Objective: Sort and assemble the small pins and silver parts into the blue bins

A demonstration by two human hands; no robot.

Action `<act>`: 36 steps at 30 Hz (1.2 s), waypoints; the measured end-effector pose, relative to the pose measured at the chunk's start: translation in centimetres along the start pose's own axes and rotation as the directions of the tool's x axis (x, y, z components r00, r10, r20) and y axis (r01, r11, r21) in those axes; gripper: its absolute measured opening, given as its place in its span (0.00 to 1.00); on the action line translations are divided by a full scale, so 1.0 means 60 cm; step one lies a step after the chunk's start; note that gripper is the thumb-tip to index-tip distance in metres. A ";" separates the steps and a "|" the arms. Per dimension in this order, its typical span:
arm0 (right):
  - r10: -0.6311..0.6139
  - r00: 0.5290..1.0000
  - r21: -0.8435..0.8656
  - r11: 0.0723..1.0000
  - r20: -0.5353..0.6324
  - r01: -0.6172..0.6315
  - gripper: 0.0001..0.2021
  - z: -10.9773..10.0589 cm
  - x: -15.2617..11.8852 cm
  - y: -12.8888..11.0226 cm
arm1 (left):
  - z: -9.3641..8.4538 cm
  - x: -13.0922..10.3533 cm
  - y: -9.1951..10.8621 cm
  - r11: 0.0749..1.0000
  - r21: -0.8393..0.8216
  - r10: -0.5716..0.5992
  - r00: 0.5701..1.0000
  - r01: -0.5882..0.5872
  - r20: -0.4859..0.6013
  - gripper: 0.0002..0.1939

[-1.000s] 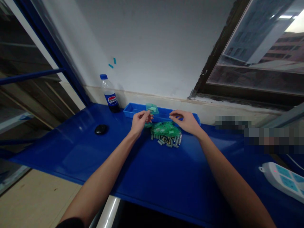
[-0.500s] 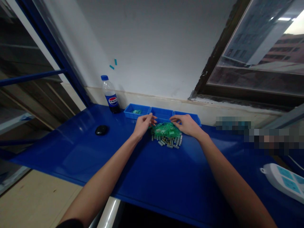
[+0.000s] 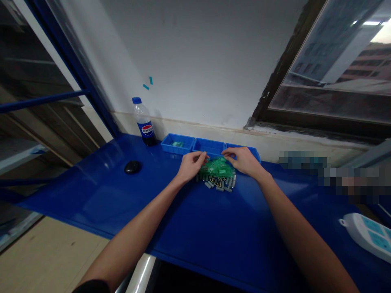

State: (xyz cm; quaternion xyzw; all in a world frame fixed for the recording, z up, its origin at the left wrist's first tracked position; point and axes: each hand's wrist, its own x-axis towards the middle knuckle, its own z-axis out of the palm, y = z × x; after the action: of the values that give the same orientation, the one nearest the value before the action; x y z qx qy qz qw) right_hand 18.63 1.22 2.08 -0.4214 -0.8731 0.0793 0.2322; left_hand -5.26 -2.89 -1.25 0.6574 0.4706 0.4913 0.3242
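Observation:
A heap of green translucent pieces (image 3: 217, 167) lies on the blue table, with several grey metal cylinders (image 3: 219, 188) and thin gold-coloured pins along its near side. My left hand (image 3: 192, 165) is at the heap's left edge, thumb and fingers pinched together; anything between them is too small to make out. On the heap's upper right, my right hand (image 3: 241, 159) has its thumb and forefinger close together, and what they hold, if anything, is also unclear. Behind the hands stand three blue trays in a row; the left tray (image 3: 172, 149) contains some green pieces.
A cola bottle (image 3: 146, 129) stands against the wall, left of the trays. A black mouse-like object (image 3: 132, 167) lies on the blue table (image 3: 195, 228). At the right edge is a white power strip (image 3: 368, 235). A window is at the upper right.
My left hand has moved right, closer to the heap, and its fingers have drawn together. My right hand has barely moved. The view has shifted slightly.

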 end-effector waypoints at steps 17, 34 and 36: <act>0.238 0.953 0.756 0.655 -0.187 -0.015 0.15 -0.001 0.011 -0.042 | -0.013 -0.003 0.018 0.990 -0.133 0.083 0.963 -0.050 0.255 0.20; -0.020 0.986 0.136 0.991 0.167 -0.003 0.19 -0.016 -0.014 -0.013 | -0.034 0.014 -0.004 0.893 -0.440 -0.080 0.995 0.096 0.055 0.16; -0.028 0.980 0.075 0.997 0.195 0.013 0.21 -0.008 -0.013 -0.010 | -0.032 0.015 -0.005 0.883 -0.462 -0.078 0.996 0.086 0.038 0.17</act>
State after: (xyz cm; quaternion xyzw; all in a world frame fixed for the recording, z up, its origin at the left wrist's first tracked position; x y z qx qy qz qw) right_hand 18.85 0.19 2.47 -0.3938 -0.8925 0.1498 0.1610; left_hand -7.10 -2.03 -0.64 0.5450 0.3642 0.5692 0.4963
